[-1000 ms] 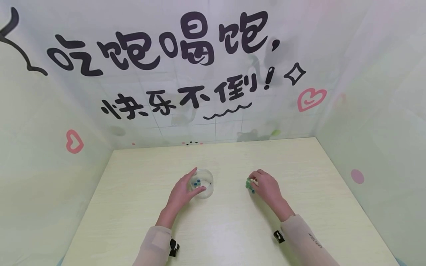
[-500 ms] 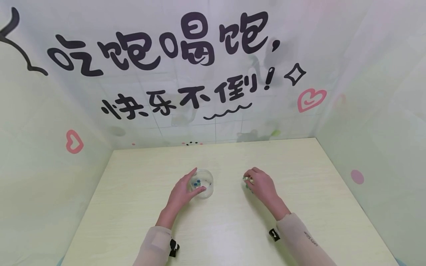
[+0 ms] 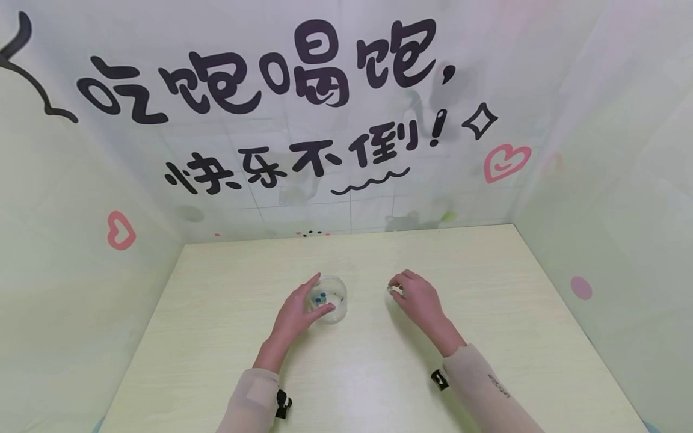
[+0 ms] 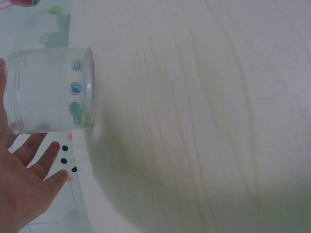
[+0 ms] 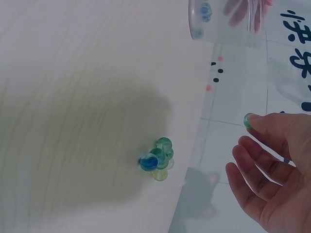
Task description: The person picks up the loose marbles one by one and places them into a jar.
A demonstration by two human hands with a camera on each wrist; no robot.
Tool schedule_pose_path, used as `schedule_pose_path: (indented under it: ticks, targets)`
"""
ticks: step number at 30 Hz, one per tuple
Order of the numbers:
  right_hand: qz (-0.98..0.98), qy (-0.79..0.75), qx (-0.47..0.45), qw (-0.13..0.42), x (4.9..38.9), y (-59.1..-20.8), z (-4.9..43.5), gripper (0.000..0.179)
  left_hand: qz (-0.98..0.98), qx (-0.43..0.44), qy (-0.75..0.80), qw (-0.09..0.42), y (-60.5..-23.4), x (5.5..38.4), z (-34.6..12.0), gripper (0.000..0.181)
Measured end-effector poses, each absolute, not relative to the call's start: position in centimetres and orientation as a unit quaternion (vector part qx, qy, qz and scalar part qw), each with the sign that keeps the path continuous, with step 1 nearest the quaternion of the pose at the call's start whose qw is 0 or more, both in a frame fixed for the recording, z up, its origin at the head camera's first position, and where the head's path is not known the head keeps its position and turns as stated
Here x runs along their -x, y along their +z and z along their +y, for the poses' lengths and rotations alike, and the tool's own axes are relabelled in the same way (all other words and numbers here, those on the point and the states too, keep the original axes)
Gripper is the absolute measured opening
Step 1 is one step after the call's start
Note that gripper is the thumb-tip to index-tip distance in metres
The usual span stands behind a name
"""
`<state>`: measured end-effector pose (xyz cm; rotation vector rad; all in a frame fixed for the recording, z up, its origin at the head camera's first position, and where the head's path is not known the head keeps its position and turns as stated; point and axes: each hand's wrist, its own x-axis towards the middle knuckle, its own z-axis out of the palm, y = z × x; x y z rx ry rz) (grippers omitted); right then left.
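Note:
My left hand (image 3: 295,310) holds a clear jar (image 3: 337,314) at its rim, thumb and fingers round its near and left sides. The jar stands upright and mouth up on the table, several glass marbles (image 4: 75,88) lying on its bottom. To the right of the jar, my right hand (image 3: 421,300) hangs over the table. Between thumb and forefinger it pinches a green marble (image 5: 248,120), while the other fingers are loosely bent. Below it in the right wrist view lies a cluster of green, blue and yellow marbles (image 5: 158,159). From the head camera, the right hand hides this cluster.
The pale wood-grain table (image 3: 352,385) reaches back to a printed curtain (image 3: 335,210) with black lettering. More curtain hangs along the left and right sides. A black wrist strap piece (image 3: 283,403) shows at the left sleeve, another black piece (image 3: 440,379) at the right sleeve.
My right hand has moved left, away from where it was over the marble cluster and toward the jar, carrying the green marble. My left hand and the jar have stayed in place.

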<state>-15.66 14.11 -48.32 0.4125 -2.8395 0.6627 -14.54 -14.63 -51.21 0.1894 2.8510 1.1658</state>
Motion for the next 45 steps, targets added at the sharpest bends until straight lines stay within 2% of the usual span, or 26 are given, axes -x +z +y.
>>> schedule_pose_path:
  ticks: [45]
  targets:
    - [-0.952, 0.224, -0.183, 0.100, 15.8, -46.6, 9.9, 0.010, 0.923, -0.053, 0.381, 0.031, -51.0, 14.5, -14.6, 0.086]
